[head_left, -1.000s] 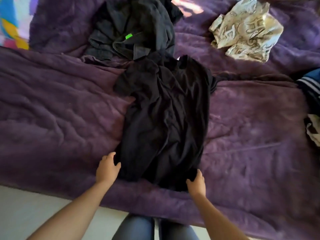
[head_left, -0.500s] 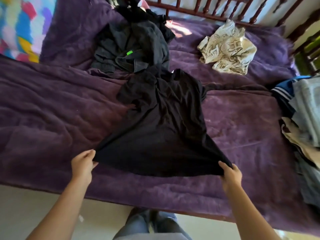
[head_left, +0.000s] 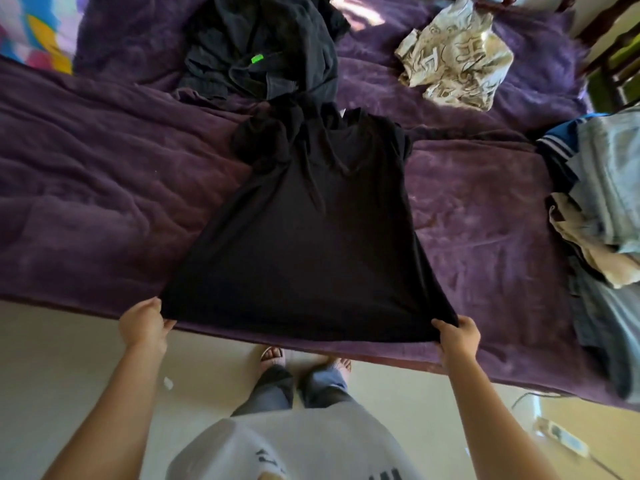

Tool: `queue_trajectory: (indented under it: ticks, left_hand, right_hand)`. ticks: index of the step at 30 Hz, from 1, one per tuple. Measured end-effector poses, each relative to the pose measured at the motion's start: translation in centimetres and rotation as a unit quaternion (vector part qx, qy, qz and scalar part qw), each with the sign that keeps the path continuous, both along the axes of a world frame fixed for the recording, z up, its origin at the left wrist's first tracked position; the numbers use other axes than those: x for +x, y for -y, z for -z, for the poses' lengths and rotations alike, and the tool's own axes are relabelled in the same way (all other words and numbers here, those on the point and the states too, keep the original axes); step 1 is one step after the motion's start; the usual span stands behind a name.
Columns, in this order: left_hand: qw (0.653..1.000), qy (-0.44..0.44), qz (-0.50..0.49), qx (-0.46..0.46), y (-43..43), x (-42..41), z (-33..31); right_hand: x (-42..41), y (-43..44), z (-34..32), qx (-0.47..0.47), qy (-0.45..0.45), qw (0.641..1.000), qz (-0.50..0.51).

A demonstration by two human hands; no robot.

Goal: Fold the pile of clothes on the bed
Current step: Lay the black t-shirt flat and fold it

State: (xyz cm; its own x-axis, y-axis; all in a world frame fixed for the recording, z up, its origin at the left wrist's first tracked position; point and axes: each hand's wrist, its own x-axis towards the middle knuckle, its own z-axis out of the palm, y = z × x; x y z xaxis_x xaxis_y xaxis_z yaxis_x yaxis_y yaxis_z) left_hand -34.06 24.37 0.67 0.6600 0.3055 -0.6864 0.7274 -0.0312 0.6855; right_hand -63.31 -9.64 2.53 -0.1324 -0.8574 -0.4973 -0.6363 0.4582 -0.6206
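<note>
**Near edge of the bed (head_left: 104, 202): black T-shirt (head_left: 311, 237) stretched out by its hem**

Along the near edge of the bed, the black T-shirt is gripped at both hem corners. The left hand (head_left: 143, 323) is clenched round the corner at 7 o'clock, and the right hand (head_left: 459, 336) is pinched onto the one at 5 o'clock. The hem is pulled wide and taut, while the collar end lies on the bed toward 12 o'clock.

It's probably being held like this so wrinkles get tugged out and the body can be laid flat before any fold is made. The sleeves look bunched up by the shoulders, so some smoothing will likely be needed there.

The shirt reads as thin, matte jersey, soft enough to be drawn into a flared trapezoid. The bed is covered in plush, rumpled purple fleece, so a bit of drag can be expected.

Other stuff on the bed:
- A crumpled dark grey garment (head_left: 263, 50) with a green tag (head_left: 257, 58) is heaped at 12 o'clock.
- A cream printed garment (head_left: 457, 57) is balled up at 1 o'clock.
- A stack of clothes (head_left: 609, 202) is piled at 3 o'clock.
</note>
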Motion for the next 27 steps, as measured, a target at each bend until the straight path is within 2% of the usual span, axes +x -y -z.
queue_trajectory:
  ticks: [3, 5, 7, 9, 12, 15, 20, 23, 27]
  left_hand:
    - [0.995, -0.046, 0.003, 0.087, -2.7, -1.4, 2.2]
    - [0.977, -0.090, 0.069, 0.178, -3.3, -2.3, 3.0]
    - [0.947, -0.075, 0.160, 0.270, -2.2, -2.7, 2.3]
    - [0.922, -0.012, 0.219, 0.320, 0.0, -2.6, 1.2]
    - [0.906, 0.056, 0.264, 0.327, 4.2, -2.0, -0.4]
    - [0.896, 0.098, 0.316, 0.296, 8.9, -1.5, -1.4]
    - [0.877, 0.133, 0.380, 0.261, 16.2, -0.3, -2.0]
    - [0.853, 0.171, 0.423, 0.252, 21.0, 1.1, -2.2]
    - [0.840, 0.196, 0.441, 0.249, 27.5, 3.6, -1.9]
  right_hand:
    - [-2.2, -2.4, 1.3, 0.027, -0.107, 0.993, -0.034]
    - [-2.8, -3.7, 2.0, 0.062, -0.158, 0.982, -0.081]
    - [-2.2, -4.1, 1.9, 0.075, -0.201, 0.968, -0.128]
    - [-0.8, -3.8, 1.5, 0.069, -0.227, 0.956, -0.174]
    - [1.8, -2.2, 0.7, 0.054, -0.212, 0.952, -0.214]
    - [4.4, 0.1, 0.3, 0.036, -0.180, 0.952, -0.246]
    - [8.4, 4.5, 0.1, 0.035, -0.141, 0.950, -0.277]
    - [11.2, 8.2, 0.7, 0.035, -0.124, 0.949, -0.288]
    - [14.9, 14.3, 2.0, 0.022, -0.103, 0.946, -0.306]
